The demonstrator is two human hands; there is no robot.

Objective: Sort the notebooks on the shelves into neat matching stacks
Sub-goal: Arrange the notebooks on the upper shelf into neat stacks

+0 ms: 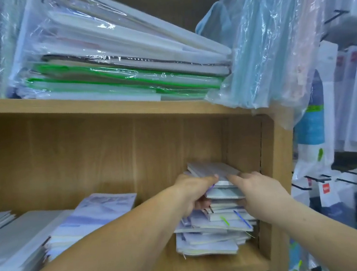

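Wooden shelving, and tight beside its right side panel (271,170) sits a ragged stack of small pale notebooks (216,229). Both hands are gripping the upper books: left hand (196,193) curled round the edge away from the panel, right hand (258,190) on the panel side. The top grey notebook (213,169) lies skewed, long axis slanting across rather than along the panel. Risk: slick covers fan out, dragging splayed lower books forward.

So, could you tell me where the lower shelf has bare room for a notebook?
Bare board shows in front of the messy pile, plus a gap between it and the blue-covered stack. The upper shelf is crammed with wrapped bundles.
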